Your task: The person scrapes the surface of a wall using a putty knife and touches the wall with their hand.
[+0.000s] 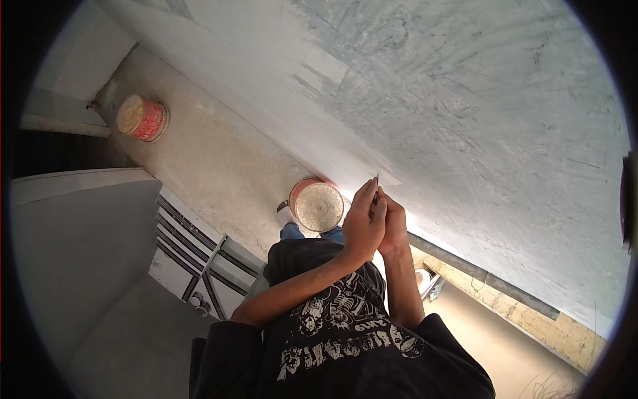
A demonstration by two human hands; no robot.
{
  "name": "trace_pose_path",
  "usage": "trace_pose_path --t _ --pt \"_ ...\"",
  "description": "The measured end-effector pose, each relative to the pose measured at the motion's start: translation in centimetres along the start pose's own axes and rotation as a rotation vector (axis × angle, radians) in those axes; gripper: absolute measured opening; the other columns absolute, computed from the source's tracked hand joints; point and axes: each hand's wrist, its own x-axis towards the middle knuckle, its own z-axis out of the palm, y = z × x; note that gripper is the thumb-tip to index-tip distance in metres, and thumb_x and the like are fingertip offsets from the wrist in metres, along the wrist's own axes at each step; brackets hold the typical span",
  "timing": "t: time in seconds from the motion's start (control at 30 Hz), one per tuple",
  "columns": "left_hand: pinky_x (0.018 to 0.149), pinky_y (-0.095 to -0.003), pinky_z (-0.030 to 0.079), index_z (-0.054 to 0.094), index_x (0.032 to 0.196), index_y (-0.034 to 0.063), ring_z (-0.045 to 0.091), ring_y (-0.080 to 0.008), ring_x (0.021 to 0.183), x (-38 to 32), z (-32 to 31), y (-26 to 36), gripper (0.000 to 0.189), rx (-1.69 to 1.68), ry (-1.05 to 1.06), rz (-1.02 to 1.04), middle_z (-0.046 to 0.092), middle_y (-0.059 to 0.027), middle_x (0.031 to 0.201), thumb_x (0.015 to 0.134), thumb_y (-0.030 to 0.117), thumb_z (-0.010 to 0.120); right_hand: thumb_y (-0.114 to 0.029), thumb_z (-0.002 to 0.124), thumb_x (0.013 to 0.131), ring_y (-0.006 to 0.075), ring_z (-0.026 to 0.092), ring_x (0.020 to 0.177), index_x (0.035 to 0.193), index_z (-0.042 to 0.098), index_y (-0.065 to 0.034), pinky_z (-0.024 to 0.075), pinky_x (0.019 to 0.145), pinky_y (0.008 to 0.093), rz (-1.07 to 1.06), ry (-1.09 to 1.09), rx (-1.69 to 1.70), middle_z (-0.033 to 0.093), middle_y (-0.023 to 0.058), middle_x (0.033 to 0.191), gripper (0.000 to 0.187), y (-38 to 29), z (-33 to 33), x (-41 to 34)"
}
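Observation:
My left hand [363, 228] and my right hand [394, 224] are pressed together in front of my chest. Between their fingers is a thin flat tool [377, 178], seen almost edge-on, with its narrow tip pointing away from me. It may be a scraper blade; the fingers hide most of it. Just beyond the hands rises a wall [448, 124] with a patchy, streaked grey-white coating. The fingertips look close to it, but I cannot tell whether the tool touches.
A red bucket with a crusted lid [319, 205] stands by my feet against the wall. Another red bucket [144, 118] sits farther along the concrete floor [199, 144]. On the left are a white panel with dark slats [199, 249] and small cans [198, 300]. A yellowish ledge [523, 309] runs at right.

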Motion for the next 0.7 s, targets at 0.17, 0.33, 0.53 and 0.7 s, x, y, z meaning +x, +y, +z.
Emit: trace_pose_path --t 0.17,0.33,0.53,0.7 --pt "0.099 -0.0351 0.043 0.046 0.134 -0.008 0.056 -0.0331 0.117 -0.4 0.9 -0.7 0.045 0.09 -0.01 0.292 0.057 -0.0243 0.125 0.093 0.009 0.053 -0.034 0.04 0.103 0.0074 0.047 0.061 0.093 0.057 -0.0102 0.0409 0.053 0.0232 -0.013 -0.101 -0.017 0.054 -0.0032 0.072 0.031 0.0 -2.7 -0.6" --pt "0.097 -0.0377 0.045 0.04 0.138 -0.0079 0.055 -0.0355 0.116 -1.8 1.2 1.8 0.055 0.141 -0.056 0.308 0.055 -0.0237 0.128 0.09 0.012 0.056 -0.036 0.036 0.105 0.0037 0.042 0.056 0.096 0.057 -0.0108 0.0372 0.047 0.0209 -0.053 -0.196 0.016 0.05 -0.0046 0.07 0.034 -0.1 -3.9 -1.7" --pt "0.097 -0.0375 0.046 0.037 0.14 -0.0071 0.055 -0.0361 0.117 -2.4 2.3 1.4 0.058 0.158 -0.117 0.319 0.053 -0.0243 0.131 0.09 0.013 0.056 -0.034 0.034 0.106 0.0029 0.042 0.055 0.103 0.057 -0.0106 0.0372 0.047 0.0201 -0.078 -0.429 0.168 0.05 -0.0058 0.07 0.033 -0.6 -6.1 -1.9" --pt "0.094 -0.0358 0.048 0.039 0.14 -0.0064 0.058 -0.0367 0.117 -3.1 3.7 0.5 0.049 0.067 -0.108 0.239 0.053 -0.0267 0.132 0.095 0.01 0.051 -0.026 0.035 0.105 0.0037 0.042 0.056 0.117 0.055 -0.0095 0.0374 0.047 0.0191 -0.154 -0.232 0.045 0.048 -0.0063 0.07 0.028 -0.8 -6.2 -2.1"
